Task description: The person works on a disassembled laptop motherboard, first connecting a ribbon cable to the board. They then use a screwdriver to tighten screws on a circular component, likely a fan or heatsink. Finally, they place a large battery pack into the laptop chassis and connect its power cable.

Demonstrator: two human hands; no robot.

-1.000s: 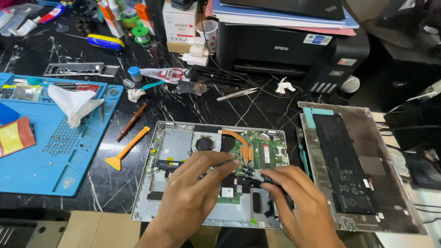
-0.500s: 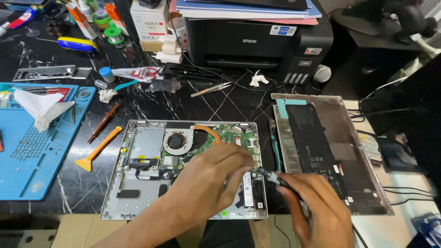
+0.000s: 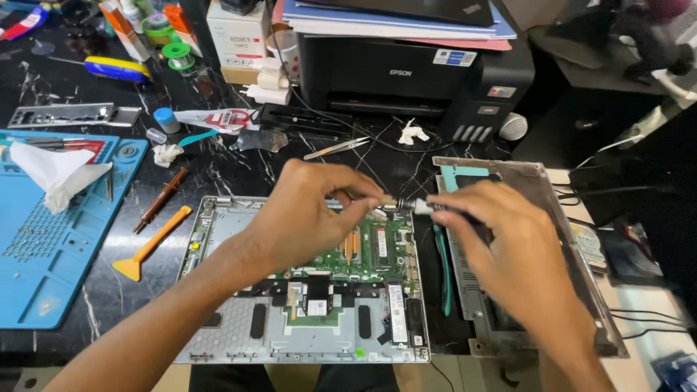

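Both hands have risen off the green board since half a second ago and now meet above the far right corner of the opened laptop base, which lies on the black marble table. Right of it rests the removed bottom cover, with a black printer behind and a blue repair mat at far left. The left hand pinches thumb and forefinger together on a small metal part. The right hand has its fingers closed round a dark slim tool, its pale tip touching that part. An orange pry tool lies between mat and laptop.
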